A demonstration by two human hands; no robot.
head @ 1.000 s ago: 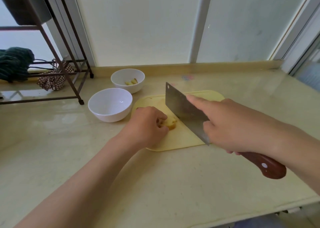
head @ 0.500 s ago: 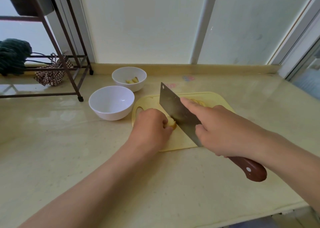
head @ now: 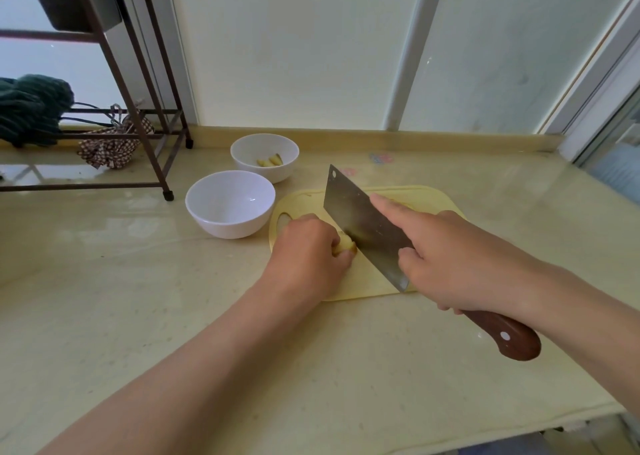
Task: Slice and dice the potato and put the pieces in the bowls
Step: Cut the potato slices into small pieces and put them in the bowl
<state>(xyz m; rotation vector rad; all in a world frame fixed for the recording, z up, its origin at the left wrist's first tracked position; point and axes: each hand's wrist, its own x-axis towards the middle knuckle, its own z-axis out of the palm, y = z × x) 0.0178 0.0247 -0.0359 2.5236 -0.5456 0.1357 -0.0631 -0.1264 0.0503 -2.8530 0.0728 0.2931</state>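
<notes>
Left hand [head: 308, 252] pins the potato [head: 345, 245] on the cutting board [head: 375, 274], fingers curled over it. Right hand [head: 446, 264] grips the cleaver [head: 363, 226], whose blade sits just right of the potato, touching its exposed end.

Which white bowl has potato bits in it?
The farther bowl, nearer the wall, holds a few potato pieces. The closer bowl, beside the cutting board, has none inside.

**Cream counter, board and two bowls**

A glossy cream stone countertop [head: 138, 316] carries a pale yellow plastic cutting board [head: 433, 195]. Just left of it sits a round white ceramic bowl [head: 228, 227], with a second white bowl [head: 277, 174] behind. A brown metal rack [head: 152, 163] stands far left.
</notes>
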